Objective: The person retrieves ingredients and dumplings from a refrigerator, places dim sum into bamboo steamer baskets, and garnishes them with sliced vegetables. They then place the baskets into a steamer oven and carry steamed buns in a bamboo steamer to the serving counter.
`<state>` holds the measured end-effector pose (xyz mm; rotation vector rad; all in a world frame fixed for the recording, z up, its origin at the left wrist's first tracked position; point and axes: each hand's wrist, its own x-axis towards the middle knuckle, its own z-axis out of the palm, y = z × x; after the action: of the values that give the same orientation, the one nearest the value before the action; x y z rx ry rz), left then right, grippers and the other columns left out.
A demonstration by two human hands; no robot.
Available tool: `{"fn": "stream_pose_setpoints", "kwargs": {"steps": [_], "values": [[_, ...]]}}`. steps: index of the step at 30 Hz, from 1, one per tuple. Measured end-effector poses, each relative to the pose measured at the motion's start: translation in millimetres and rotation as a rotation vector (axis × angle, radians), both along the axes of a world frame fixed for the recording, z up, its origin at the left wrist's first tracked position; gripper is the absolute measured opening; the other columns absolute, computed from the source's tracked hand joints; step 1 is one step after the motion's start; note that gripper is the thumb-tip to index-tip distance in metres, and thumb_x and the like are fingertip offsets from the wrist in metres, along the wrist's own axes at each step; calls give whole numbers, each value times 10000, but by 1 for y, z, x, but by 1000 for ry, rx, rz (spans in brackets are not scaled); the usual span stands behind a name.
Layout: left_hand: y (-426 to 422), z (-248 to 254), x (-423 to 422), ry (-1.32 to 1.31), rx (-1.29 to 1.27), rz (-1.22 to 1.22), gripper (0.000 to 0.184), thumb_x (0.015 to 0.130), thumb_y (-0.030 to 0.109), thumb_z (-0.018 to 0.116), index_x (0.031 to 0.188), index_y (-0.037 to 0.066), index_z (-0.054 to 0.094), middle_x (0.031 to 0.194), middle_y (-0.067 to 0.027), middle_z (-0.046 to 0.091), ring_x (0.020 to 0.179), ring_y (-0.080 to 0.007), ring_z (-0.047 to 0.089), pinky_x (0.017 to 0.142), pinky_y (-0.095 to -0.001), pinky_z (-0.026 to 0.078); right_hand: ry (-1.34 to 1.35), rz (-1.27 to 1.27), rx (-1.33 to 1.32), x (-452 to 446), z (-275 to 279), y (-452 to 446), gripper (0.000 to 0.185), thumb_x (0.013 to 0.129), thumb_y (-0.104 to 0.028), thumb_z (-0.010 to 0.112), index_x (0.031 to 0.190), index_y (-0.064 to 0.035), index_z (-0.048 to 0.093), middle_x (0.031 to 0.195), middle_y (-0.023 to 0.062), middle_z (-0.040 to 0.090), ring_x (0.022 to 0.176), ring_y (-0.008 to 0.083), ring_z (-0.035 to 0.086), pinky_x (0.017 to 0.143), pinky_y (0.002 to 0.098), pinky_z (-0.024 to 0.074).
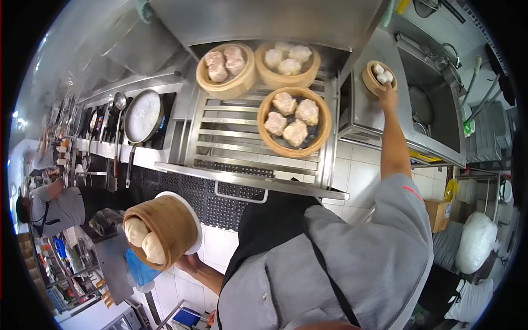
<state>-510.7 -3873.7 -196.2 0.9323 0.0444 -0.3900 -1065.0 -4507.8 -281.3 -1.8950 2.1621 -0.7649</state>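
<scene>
My left hand (190,264) holds a white plate (192,220) from below, its fingers mostly hidden. On that plate stands a bamboo steamer (176,228) with pale buns (144,241) inside. At the right, my right hand (388,94) grips the near rim of a small bamboo basket (367,82) with white dumplings, on the steel counter (366,110). Between my hands, a slatted steel drawer (225,148) is pulled out. It bears a basket with several dumplings (294,152) and, further back, a basket of meat-topped pieces (231,88) and a basket of pale dumplings (297,82).
A pan (144,116) with whitish contents sits on the stove at the left. Another person (60,206) in grey stands at the far left. A sink (432,104) lies right of the counter. The drawer's handle (240,197) juts toward my body.
</scene>
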Motion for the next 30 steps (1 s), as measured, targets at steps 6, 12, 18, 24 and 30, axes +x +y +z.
{"fn": "stream_pose_setpoints", "kwargs": {"steps": [6,12,18,24,30], "values": [[2,1,17,30,-75,-43,596,971,311,550,1423,-33,371,1450,-226,410,1293,-390,458,1041,-542,453,159,39,-174,-5,65,97,351,834,-339,717,1077,-123,584,929,209,684,908,419,654,745,491,499],[18,-19,61,44,-161,-152,601,962,364,555,1418,5,399,1443,-204,431,1287,-362,475,1040,-528,455,-150,212,-156,4,199,222,317,852,-125,746,1115,-37,593,882,94,688,806,99,636,729,259,515],[21,-7,88,69,-221,-273,620,948,401,571,1415,27,408,1430,-192,451,1273,-343,495,1042,-511,459,-415,426,39,94,296,305,284,836,55,671,1092,26,551,995,66,639,955,132,621,860,259,502],[40,-17,108,46,-202,-314,626,945,420,573,1419,46,405,1425,-193,456,1274,-344,495,1040,-513,463,-289,837,50,235,307,310,308,767,16,726,1027,16,561,950,80,634,910,128,621,858,288,527],[62,-13,115,123,-308,-340,632,937,449,576,1409,57,425,1413,-185,475,1270,-349,499,1036,-520,464,-181,1066,135,328,285,285,316,747,-96,784,946,-29,547,794,97,632,739,153,603,694,306,498]]}}
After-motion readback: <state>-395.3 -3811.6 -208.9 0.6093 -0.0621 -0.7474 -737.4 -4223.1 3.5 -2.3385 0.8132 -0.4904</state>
